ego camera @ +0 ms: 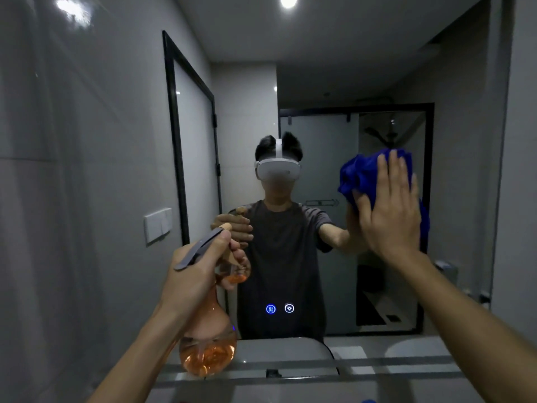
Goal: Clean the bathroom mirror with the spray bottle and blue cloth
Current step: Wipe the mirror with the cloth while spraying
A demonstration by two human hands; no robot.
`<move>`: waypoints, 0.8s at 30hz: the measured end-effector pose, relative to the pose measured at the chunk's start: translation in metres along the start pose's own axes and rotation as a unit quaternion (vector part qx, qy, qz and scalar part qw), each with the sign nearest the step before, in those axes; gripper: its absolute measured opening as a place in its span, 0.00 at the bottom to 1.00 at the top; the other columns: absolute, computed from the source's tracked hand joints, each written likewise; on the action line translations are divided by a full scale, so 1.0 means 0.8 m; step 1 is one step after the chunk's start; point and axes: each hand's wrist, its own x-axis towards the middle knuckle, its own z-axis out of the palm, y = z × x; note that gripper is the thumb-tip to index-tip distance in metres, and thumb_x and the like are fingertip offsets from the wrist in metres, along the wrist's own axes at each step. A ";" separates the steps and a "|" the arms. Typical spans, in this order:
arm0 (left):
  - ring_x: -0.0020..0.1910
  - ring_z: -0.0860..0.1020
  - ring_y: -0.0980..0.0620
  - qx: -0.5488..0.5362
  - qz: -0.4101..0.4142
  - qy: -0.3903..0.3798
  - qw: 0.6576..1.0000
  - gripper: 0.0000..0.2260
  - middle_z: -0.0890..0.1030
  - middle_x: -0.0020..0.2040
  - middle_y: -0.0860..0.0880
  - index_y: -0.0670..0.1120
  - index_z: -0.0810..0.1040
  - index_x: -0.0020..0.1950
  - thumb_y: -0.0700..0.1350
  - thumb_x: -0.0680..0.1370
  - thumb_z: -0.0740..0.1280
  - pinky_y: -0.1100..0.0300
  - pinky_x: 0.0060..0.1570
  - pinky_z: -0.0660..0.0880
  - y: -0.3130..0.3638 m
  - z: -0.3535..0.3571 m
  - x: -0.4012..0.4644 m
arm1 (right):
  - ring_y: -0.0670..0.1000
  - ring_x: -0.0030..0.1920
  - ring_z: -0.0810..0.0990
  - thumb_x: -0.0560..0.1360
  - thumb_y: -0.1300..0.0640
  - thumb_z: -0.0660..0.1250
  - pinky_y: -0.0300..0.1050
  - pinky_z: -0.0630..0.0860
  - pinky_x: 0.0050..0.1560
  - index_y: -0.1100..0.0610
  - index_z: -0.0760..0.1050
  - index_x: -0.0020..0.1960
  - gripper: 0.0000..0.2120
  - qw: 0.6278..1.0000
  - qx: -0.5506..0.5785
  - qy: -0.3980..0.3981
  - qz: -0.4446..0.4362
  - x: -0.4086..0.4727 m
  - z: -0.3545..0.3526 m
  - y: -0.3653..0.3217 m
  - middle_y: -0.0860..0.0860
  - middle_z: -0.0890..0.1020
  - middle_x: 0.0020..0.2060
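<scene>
The bathroom mirror [319, 82] fills the wall ahead and reflects a person with a headset. My right hand [389, 205] presses a crumpled blue cloth [360, 173] flat against the glass on the right side, fingers straight and pointing up. My left hand [197, 266] grips the neck and trigger of a clear orange spray bottle [207, 344], held upright at lower left with its nozzle toward the mirror. Orange liquid sits in the bottle's round base.
Two lit touch buttons [279, 308] glow blue low on the mirror. A narrow shelf edge [348, 365] runs below the mirror. A tiled wall [72, 170] with a white switch plate [158, 225] stands at left.
</scene>
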 end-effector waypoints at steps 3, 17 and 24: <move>0.38 0.85 0.50 0.004 0.012 0.001 1.000 0.12 0.86 0.41 0.43 0.44 0.85 0.47 0.51 0.79 0.67 0.55 0.36 0.79 0.000 -0.012 0.006 | 0.54 0.80 0.49 0.82 0.40 0.47 0.55 0.46 0.79 0.56 0.48 0.81 0.33 0.999 0.017 0.022 0.022 0.034 0.004 -0.045 0.55 0.52 0.80; 0.35 0.83 0.50 0.021 0.020 0.003 1.000 0.11 0.85 0.36 0.47 0.44 0.83 0.44 0.48 0.80 0.65 0.60 0.30 0.77 -0.015 -0.057 0.012 | 0.55 0.80 0.50 0.82 0.40 0.48 0.57 0.48 0.79 0.57 0.48 0.81 0.33 0.998 0.010 0.049 0.044 0.026 0.021 -0.088 0.56 0.52 0.80; 0.42 0.85 0.47 0.029 0.031 0.011 0.999 0.13 0.86 0.42 0.43 0.43 0.83 0.50 0.52 0.79 0.66 0.56 0.34 0.79 -0.008 -0.075 0.014 | 0.56 0.80 0.49 0.81 0.42 0.52 0.59 0.48 0.78 0.58 0.49 0.81 0.34 0.999 0.008 0.009 -0.035 -0.001 0.039 -0.190 0.56 0.52 0.80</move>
